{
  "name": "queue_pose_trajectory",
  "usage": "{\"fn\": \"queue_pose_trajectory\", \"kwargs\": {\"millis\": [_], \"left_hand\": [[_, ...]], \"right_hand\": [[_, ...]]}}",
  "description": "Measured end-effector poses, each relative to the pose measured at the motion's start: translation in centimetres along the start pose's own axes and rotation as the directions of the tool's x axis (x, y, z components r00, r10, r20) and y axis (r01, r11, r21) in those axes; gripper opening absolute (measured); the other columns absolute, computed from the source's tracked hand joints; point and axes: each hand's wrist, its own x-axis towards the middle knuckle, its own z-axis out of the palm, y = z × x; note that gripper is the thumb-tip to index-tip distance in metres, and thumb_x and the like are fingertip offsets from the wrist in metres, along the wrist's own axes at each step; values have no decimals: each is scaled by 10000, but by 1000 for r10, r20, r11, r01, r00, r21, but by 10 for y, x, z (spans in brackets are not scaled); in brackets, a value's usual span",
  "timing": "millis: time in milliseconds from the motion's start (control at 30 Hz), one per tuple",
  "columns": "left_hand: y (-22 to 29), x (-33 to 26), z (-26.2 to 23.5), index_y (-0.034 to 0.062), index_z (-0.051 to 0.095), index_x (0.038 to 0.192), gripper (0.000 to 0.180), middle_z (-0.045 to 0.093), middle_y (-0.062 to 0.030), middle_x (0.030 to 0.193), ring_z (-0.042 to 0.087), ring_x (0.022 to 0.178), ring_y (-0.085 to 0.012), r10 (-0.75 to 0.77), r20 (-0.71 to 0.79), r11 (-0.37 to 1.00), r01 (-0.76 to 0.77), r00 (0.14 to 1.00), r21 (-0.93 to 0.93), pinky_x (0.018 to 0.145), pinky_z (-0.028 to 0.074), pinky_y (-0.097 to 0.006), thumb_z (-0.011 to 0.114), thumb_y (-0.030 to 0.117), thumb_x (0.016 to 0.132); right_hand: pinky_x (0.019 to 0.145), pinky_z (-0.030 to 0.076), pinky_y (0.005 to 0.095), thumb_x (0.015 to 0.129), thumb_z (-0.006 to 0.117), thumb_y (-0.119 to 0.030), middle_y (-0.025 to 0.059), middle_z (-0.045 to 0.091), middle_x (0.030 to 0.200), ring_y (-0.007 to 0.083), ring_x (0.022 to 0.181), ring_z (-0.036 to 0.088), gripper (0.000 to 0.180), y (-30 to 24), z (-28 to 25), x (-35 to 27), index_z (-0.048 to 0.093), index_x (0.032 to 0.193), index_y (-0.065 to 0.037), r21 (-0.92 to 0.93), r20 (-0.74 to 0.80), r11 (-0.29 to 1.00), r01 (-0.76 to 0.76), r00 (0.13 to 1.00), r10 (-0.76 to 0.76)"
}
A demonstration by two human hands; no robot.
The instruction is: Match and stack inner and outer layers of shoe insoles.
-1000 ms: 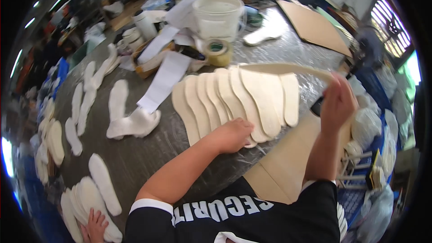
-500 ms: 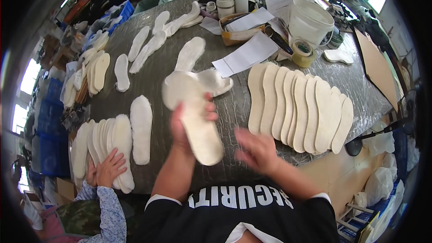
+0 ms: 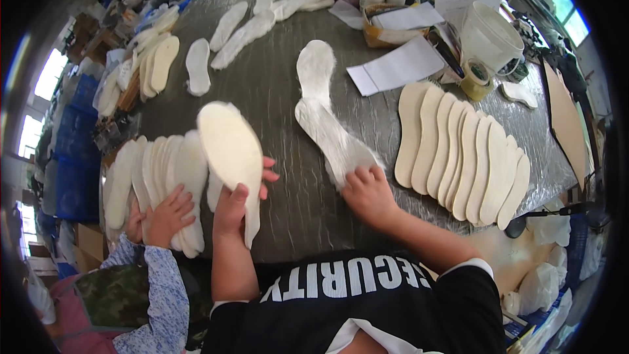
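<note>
My left hand (image 3: 237,208) is closed around a cream insole (image 3: 227,143), raised upright with its smooth face showing. Curled over the near end of a fluffy white insole (image 3: 333,132), my right hand (image 3: 368,195) grips it on the table. That insole's far end touches or overlaps another fluffy insole (image 3: 316,71). Right of my right hand, cream insoles (image 3: 458,154) lie in an overlapping fanned row. Behind the raised insole, a fluffy insole is mostly hidden.
At the left, a co-worker's hands (image 3: 169,216) rest on a row of insoles (image 3: 147,174). More insoles (image 3: 246,38) lie at the back of the dark table (image 3: 268,98). A white bucket (image 3: 491,38), tape rolls (image 3: 477,77), a small carton (image 3: 386,34) and papers (image 3: 396,65) stand back right.
My left hand has moved left with the cream insole and tipped it up. My right hand has reached the fluffy insole, whose near end has swung toward me. The view has shifted.
</note>
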Motion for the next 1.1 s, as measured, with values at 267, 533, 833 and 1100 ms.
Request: {"fn": "queue_pose_trajectory", "kwargs": {"millis": [267, 533, 833, 1100], "left_hand": [[-32, 50, 43, 53, 399, 1444, 642, 602, -106, 1219, 577, 1131, -137, -217, 330, 966, 155, 919, 206, 799, 471, -243, 631, 387, 947], [-21, 124, 37, -15, 491, 1334, 748, 627, -101, 1067, 551, 704, -116, -494, 52, 772, 410, 868, 485, 636, 450, -230, 584, 585, 897], [-5, 133, 19, -36, 476, 1360, 760, 626, -99, 1013, 591, 883, -159, 31, -58, 849, 5, 998, 529, 790, 476, -283, 767, 416, 823], [-16, 54, 49, 3, 417, 1422, 750, 583, -143, 1171, 588, 1051, -203, -280, 309, 917, 158, 909, 367, 918, 476, -322, 770, 325, 844]], "right_hand": [[894, 402, 457, 743, 611, -199, 73, 563, 1093, 239, 1081, 533, 140, -10, -35, -86, 603, 853, -112, 99, -34, 985, 143, 989, -141], [935, 402, 473, 722, 630, -163, 53, 594, 1110, 244, 1091, 543, 141, 5, -45, -118, 638, 856, -118, 225, -37, 949, 219, 976, -216], [990, 304, 511, 798, 598, -192, -21, 648, 1131, 211, 1113, 554, 232, 14, -47, -122, 663, 1020, -185, 79, -73, 985, 152, 987, -147], [997, 314, 497, 762, 645, -177, -8, 608, 1151, 206, 1119, 550, 246, 17, -38, -120, 684, 1001, -225, 47, -110, 992, 116, 988, -111]]}}
